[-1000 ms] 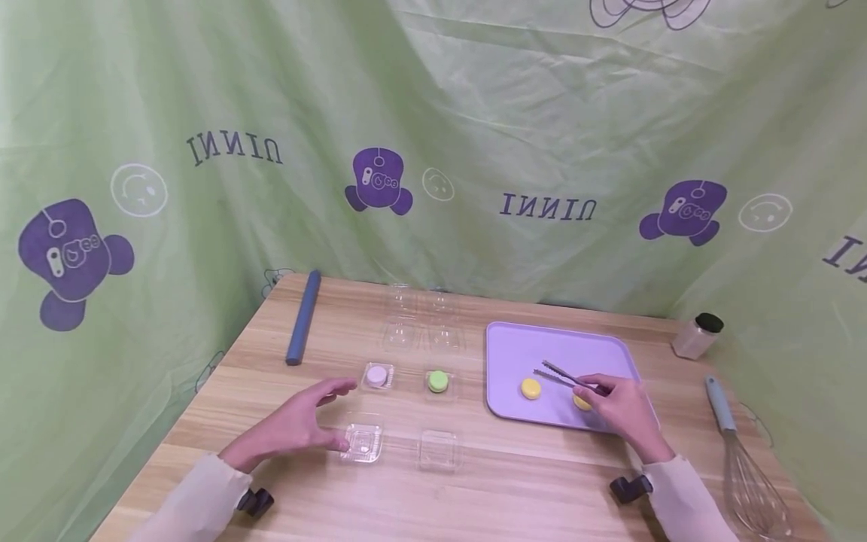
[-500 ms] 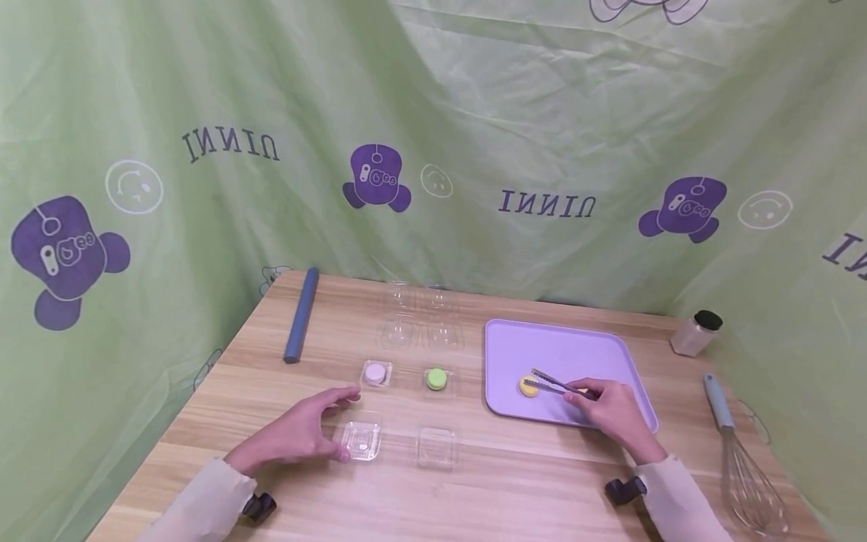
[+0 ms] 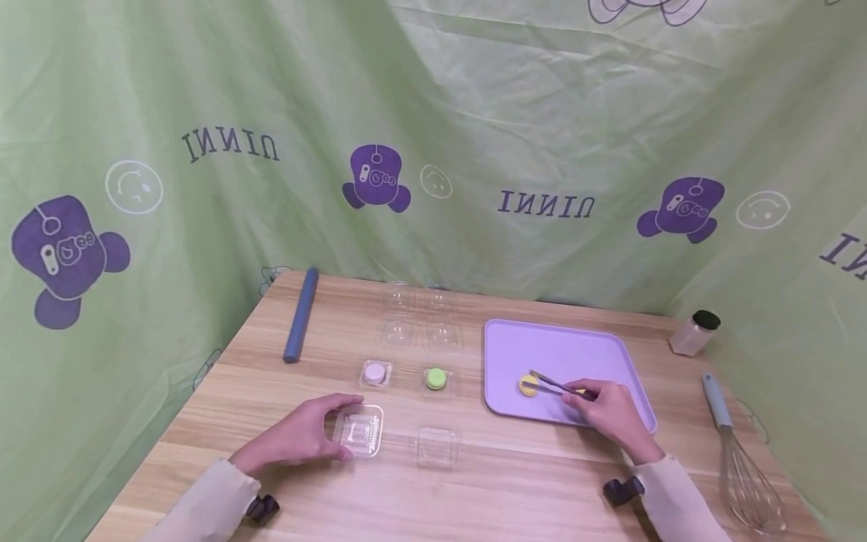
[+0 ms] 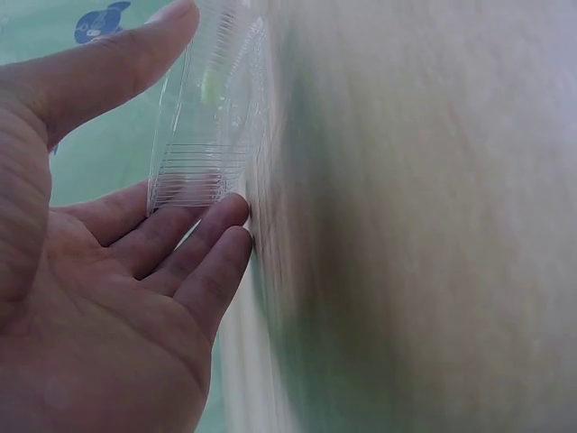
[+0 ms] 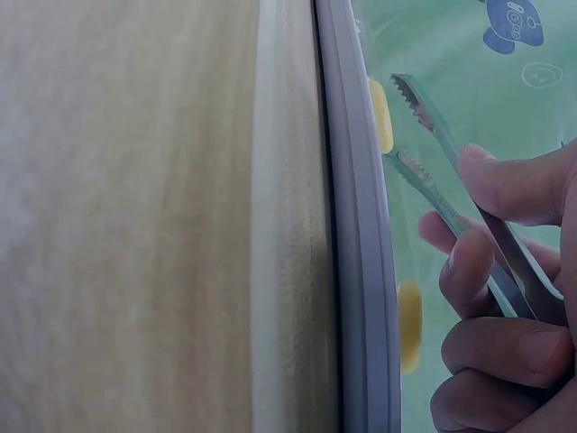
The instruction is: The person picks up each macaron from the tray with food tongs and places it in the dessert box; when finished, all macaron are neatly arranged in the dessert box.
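My left hand grips a clear plastic box at its left side, thumb near and fingers far. Seen from the left wrist, the box's ribbed wall sits against the fingers. My right hand holds metal tongs over the purple tray. Their toothed tips stand apart, over a yellow macaron in the head view. A second yellow macaron lies below the right hand, mostly hidden in the head view.
A pink macaron and a green macaron sit in clear boxes. Another clear box stands nearer. Clear lids lie behind. A blue rod is left; a jar and whisk are right.
My right hand has moved the tongs left and down to the left yellow macaron. My left hand has closed on the clear box, which has tipped and shifted slightly.
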Tool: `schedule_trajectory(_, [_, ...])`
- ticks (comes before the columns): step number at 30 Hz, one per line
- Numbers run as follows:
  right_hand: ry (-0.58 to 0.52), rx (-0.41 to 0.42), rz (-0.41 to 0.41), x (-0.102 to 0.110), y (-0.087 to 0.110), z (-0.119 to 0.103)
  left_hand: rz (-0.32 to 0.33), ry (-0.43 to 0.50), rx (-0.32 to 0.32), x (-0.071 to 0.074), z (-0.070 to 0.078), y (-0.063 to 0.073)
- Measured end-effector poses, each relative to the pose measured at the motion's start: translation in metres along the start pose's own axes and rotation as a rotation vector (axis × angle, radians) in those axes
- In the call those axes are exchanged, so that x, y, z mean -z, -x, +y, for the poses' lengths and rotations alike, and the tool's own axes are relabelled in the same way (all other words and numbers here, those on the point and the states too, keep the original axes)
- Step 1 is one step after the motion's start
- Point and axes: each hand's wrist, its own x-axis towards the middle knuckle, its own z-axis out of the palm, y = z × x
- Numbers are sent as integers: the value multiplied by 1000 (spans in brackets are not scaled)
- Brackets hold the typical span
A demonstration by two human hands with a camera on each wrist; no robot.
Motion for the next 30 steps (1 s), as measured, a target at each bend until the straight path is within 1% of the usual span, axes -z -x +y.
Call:
schedule_trajectory(7, [-1,-10,-21,-2,0,0,10,-20,-20,0,-1,-1])
schedule_trajectory(18, [12,5,-18,-5,-1,3,-5,9,-11,0,0,-1])
schedule_trajectory(30, [54,23,-27,-7,0,0,-2,-33,-20,0,0,-2])
